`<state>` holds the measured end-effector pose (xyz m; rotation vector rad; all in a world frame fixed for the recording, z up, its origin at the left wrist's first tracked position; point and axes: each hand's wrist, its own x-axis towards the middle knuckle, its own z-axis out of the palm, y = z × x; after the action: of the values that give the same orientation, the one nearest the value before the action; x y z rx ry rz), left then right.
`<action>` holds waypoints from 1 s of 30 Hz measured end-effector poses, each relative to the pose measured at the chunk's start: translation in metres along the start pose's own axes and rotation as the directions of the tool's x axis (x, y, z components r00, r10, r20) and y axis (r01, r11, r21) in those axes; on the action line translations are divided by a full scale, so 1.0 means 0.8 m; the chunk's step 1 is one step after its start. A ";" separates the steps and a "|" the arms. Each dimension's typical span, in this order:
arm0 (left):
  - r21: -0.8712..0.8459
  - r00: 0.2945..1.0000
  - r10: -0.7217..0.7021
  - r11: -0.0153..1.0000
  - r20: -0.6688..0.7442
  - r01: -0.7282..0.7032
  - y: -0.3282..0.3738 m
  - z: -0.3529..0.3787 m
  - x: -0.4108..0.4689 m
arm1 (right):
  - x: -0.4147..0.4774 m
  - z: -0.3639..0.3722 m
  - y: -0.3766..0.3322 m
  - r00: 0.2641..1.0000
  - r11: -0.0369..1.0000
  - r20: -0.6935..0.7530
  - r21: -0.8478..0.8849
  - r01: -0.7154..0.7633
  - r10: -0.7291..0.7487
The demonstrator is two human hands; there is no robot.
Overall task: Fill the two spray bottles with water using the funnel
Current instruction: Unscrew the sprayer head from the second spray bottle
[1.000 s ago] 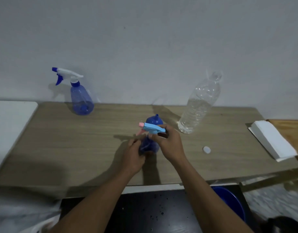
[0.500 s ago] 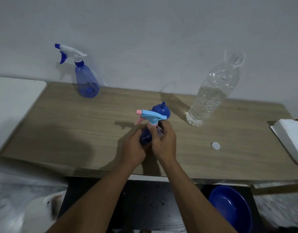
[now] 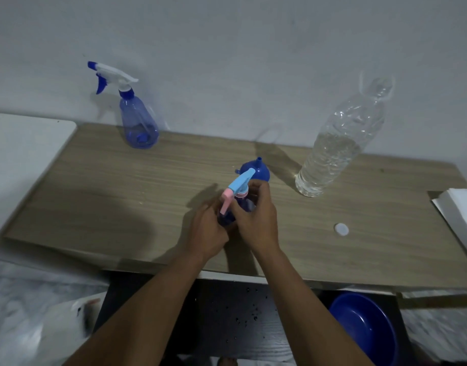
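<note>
Midway along the front edge of the bench, the small spray bottle stands upright between both hands, its long axis vertical and its pale blue and pink trigger head pointing towards the person's left. The left hand curls around the lower body from the left. The right hand comes in from the right and higher, with its fingers wrapped around the collar under the head. The coming move looks like a twist of that collar about the upright axis, and the right hand is the one placed for it. I cannot tell whether the head is going on or coming off.

Just behind the hands the blue funnel sits spout up. The uncapped water bottle stands near the back right, with its white cap lying on the bench in front of it. The second spray bottle stands at the back left corner, well apart.
</note>
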<state>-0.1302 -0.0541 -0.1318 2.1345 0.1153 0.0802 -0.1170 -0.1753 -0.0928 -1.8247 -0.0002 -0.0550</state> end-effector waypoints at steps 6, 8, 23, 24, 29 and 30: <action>0.076 0.999 0.035 0.996 0.039 -0.038 -0.005 0.002 0.003 | 0.003 -0.008 0.006 0.997 0.999 0.070 0.023 0.035 -0.036; 0.071 1.000 0.017 0.997 0.026 -0.019 -0.005 0.002 0.003 | 0.005 -0.007 0.006 0.998 0.999 0.059 0.046 -0.001 -0.002; 0.155 0.998 0.042 0.987 0.039 -0.047 -0.009 -0.002 0.006 | 0.006 -0.018 -0.003 0.986 0.998 0.153 -0.006 0.062 -0.060; 0.150 0.998 0.041 0.988 0.037 -0.046 -0.008 -0.003 0.006 | 0.005 -0.018 -0.005 0.989 0.997 0.131 0.003 0.075 -0.075; 0.084 0.999 -0.002 0.996 0.054 -0.002 -0.007 -0.004 0.006 | 0.012 -0.012 -0.017 0.988 0.988 0.005 -0.019 0.156 -0.156; 0.080 0.998 -0.022 0.997 0.059 0.017 -0.006 -0.005 0.005 | 0.014 -0.012 -0.021 0.986 0.986 -0.016 -0.029 0.166 -0.166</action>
<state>-0.1270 -0.0479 -0.1333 2.2121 0.1054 0.0002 -0.1065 -0.1806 -0.0738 -1.8484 -0.1396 -0.1902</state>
